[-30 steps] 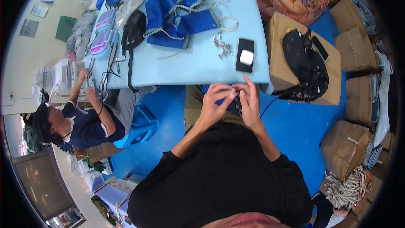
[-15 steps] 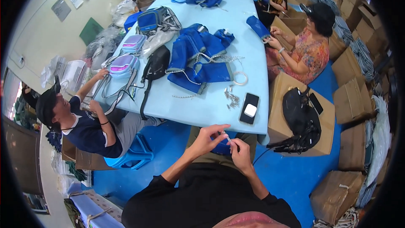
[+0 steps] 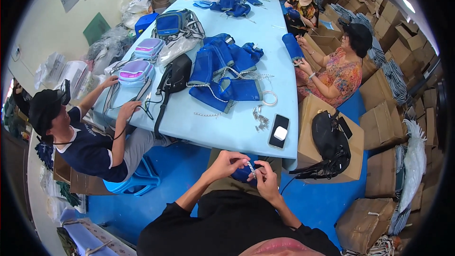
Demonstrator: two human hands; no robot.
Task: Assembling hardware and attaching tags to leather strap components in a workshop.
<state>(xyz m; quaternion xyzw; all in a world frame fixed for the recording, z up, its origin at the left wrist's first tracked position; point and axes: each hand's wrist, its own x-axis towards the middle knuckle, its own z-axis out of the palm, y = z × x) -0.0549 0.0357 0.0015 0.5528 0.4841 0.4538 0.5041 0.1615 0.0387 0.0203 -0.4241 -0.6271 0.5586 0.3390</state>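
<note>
the left hand [image 3: 226, 162] and right hand [image 3: 265, 180] are pinching a small silver piece [image 3: 251, 168] between their fingertips, holding it over a blue fabric item [image 3: 242, 174] just below the light-blue surface's [image 3: 227, 128] near edge.

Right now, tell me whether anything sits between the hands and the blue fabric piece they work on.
Nothing visible does. The left hand and right hand are already on the blue fabric piece, pinching a small silvery part between their fingertips, below the table edge.
</note>
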